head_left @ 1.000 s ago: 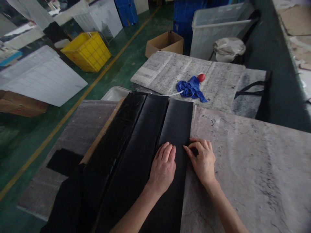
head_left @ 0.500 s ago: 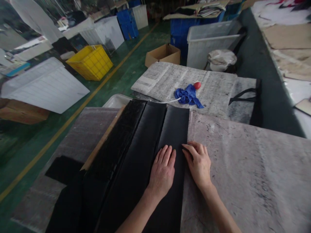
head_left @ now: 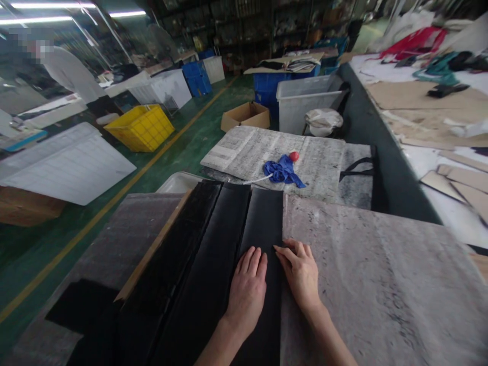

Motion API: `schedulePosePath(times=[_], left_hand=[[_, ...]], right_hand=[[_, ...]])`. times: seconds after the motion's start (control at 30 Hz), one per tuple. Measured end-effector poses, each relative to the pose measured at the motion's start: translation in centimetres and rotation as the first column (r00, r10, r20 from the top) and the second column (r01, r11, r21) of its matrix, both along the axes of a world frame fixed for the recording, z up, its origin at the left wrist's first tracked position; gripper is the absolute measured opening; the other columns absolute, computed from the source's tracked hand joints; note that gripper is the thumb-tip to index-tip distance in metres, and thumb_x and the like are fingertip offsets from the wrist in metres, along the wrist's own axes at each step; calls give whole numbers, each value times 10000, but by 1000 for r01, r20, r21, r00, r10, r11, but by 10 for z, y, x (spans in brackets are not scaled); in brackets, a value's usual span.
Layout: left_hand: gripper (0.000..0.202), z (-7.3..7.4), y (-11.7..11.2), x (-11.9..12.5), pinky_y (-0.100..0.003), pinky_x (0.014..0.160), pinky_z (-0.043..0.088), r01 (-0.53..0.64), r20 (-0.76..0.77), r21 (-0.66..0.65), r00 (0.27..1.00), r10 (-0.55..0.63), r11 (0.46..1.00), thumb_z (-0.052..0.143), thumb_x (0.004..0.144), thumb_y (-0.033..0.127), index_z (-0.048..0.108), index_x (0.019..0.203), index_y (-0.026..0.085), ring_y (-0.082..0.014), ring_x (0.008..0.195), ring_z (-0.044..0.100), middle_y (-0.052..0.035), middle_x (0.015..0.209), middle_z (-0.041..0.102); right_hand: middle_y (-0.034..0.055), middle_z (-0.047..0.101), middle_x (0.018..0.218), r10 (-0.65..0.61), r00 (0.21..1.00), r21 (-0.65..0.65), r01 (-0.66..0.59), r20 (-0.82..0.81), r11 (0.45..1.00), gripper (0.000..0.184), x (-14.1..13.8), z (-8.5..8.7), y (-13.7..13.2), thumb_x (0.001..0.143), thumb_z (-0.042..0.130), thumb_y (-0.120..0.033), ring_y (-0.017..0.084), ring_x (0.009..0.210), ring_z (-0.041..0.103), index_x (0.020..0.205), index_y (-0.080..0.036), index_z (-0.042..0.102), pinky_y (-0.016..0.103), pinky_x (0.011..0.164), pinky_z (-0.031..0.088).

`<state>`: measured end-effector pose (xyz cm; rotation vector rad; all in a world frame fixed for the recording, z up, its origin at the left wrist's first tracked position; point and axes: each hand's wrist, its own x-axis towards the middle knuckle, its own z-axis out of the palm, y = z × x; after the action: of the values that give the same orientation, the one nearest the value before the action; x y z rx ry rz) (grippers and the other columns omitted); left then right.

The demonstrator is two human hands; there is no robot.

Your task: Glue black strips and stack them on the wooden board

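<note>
Two hands meet at lower centre. The left hand [head_left: 247, 292] lies flat, fingers together, on the rightmost black strip [head_left: 265, 223]. The right hand [head_left: 301, 272], fingers bent, touches that strip's right edge; whether it pinches is unclear. Upper left sits a yellow crate [head_left: 141, 127], seemingly empty.

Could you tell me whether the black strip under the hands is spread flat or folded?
Spread flat: the black strip lies full length on the table, left hand palm-down on it, right hand at its edge.

Legible markings: none. I read nothing on the yellow crate [head_left: 139, 127] at ten o'clock or the cardboard box [head_left: 246, 116] at twelve.
</note>
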<state>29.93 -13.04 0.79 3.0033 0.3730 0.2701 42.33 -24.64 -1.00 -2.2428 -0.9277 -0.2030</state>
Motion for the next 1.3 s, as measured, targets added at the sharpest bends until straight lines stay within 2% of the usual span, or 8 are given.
schedulePosePath(times=[0.1,0.23,0.37,0.6,0.77,0.97,1.13,1.3], left_hand=[[441,3,4,6,-477,1110,485,3,27,-2,1000,-3,1000,512,948,149,501,1388,139,-277,1385,474,-142,1454,529],[564,-6,7,14,-518,1148,427,25,56,64,998,-28,998,511,984,295,356,1496,118,-303,1463,354,-167,1572,384],[591,-12,6,15,-530,1161,396,25,22,102,999,-28,994,481,995,331,315,1517,110,-310,1487,305,-170,1602,328],[569,-5,4,15,-519,1181,364,-3,5,80,1000,2,997,438,1010,353,325,1513,111,-299,1492,296,-161,1600,336],[576,-3,3,16,-512,1195,348,-19,19,34,1000,18,999,441,1009,381,328,1512,123,-285,1498,284,-148,1598,346],[580,-3,3,16,-499,1202,337,-31,31,31,999,30,999,453,1001,403,346,1506,139,-271,1492,304,-133,1589,371],[559,-9,4,17,-486,1193,341,-32,35,110,999,28,993,416,1009,393,366,1498,128,-271,1481,328,-132,1582,385],[507,-12,5,17,-498,1152,385,2,106,99,994,-13,995,405,994,352,472,1433,107,-290,1424,428,-169,1515,474]], right_hand=[[71,645,1103,-2,1000,-7,2,-13,1000,184,-1,1,0,956,580,-264,216,962,559,1009,-256,756,348,817,533],[67,648,1119,-5,999,0,5,-42,1000,199,-2,1,0,963,564,-261,212,983,561,1009,-265,758,336,830,535],[64,652,1118,-6,998,21,7,-70,1000,213,0,1,1,966,552,-253,211,987,568,1026,-270,756,345,841,534],[81,640,1154,44,990,136,-25,-137,990,229,-7,10,-17,985,512,-286,212,1062,612,1098,-244,707,364,892,551],[100,623,1265,14,1000,-42,-13,22,999,274,-43,9,-76,994,482,-363,278,1162,601,1184,-263,652,446,897,555],[134,597,1375,-8,980,-249,58,198,967,449,-78,-15,-136,1004,365,-468,352,1274,555,1336,-246,570,563,981,488],[102,570,1432,-8,979,-297,70,203,952,447,-82,-22,-138,1014,372,-433,306,1334,520,1392,-261,536,543,1098,413],[69,577,1428,-52,988,-323,98,148,941,365,-88,-2,-130,1003,469,-319,264,1353,505,1352,-283,570,509,1126,410]])
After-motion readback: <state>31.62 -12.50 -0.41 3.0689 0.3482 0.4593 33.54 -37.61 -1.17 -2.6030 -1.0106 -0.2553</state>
